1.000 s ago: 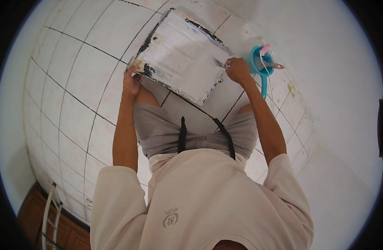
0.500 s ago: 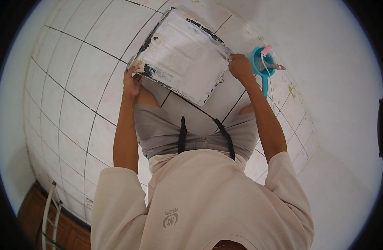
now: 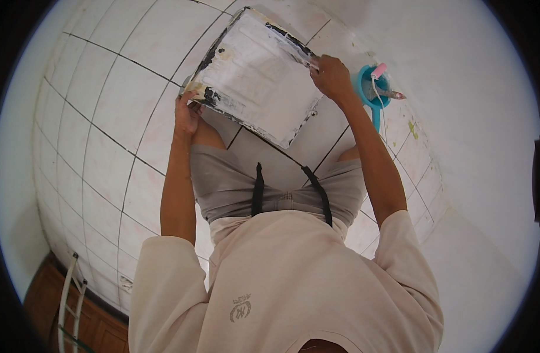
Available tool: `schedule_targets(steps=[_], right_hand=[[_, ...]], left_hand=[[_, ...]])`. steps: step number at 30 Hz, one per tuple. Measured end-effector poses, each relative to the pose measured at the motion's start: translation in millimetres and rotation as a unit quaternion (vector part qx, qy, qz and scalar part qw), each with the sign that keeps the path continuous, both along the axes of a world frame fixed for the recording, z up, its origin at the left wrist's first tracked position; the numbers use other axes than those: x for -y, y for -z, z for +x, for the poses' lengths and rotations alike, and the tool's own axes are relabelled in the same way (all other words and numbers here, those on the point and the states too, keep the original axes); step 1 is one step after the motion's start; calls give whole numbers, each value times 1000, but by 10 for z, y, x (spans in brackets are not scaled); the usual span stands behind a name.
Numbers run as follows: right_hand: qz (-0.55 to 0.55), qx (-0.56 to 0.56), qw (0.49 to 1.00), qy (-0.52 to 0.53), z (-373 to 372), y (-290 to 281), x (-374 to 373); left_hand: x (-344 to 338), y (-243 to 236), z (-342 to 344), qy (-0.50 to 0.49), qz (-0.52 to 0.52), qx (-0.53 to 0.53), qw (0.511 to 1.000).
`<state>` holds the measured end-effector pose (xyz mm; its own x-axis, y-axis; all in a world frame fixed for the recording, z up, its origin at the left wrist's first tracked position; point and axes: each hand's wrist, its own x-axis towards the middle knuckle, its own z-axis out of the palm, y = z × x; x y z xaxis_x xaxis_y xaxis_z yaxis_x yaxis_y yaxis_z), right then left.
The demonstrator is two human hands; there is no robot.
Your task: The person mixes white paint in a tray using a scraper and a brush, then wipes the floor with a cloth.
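Pale floor tiles (image 3: 123, 106) with dark grout lines carry a paint-smeared tray (image 3: 264, 82), though whether all its corners touch them cannot be told, and beside it a turquoise dipper (image 3: 361, 89), with yellow-green smudges (image 3: 412, 129) near the wall (image 3: 458, 135).

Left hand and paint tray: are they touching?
Touching. The head view shows the left hand holding the paint tray by its left corner, fingertips lapping onto the rim.
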<state>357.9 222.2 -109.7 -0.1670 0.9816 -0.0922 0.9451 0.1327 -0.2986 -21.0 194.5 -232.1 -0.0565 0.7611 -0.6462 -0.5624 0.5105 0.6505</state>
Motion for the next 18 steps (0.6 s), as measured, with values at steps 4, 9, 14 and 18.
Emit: schedule_targets(steps=[4, 9, 14, 18], right_hand=[[44, -44, 998, -4, 82, 209, -68], [3, -44, 999, 24, 306, 322, 174], [-3, 11, 999, 44, 477, 273, 261], [-20, 97, 994, 50, 512, 353, 309]], left_hand=[[-27, -22, 104, 4, 6, -6, 1000], [-1, -14, 64, 9, 7, -6, 1000], [-4, -13, 64, -1, 0, -13, 1000], [-26, 1, 95, -2, 10, -5, 1000]])
